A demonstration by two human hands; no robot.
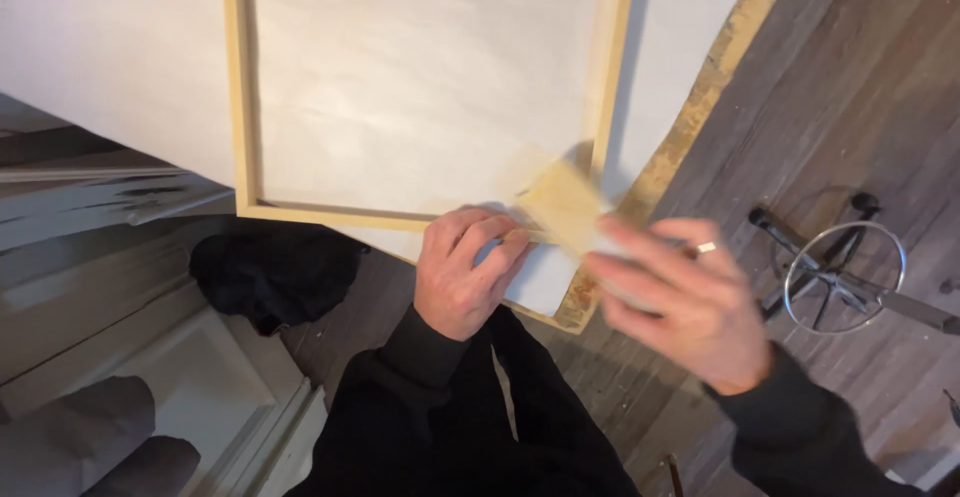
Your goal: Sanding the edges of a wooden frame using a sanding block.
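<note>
Looking down from the head camera, we press our left hand (466, 272), fingers curled together, on the wooden frame (243, 107) at its near rail. Our right hand (680, 297), blurred, pinches a tan sheet (565, 207) at the frame's near right corner; how much is done we cannot tell.

Pale, light-yellow wood on the frame (240, 87) above the left hand (465, 275). Off-white, faintly creased sheet (420, 67) inside. Translucent tan on the strip (566, 207) just above the right hand (680, 302). Black sleeves (420, 357) below both. Grey-brown streaked floorboards (860, 77) further right.
</note>
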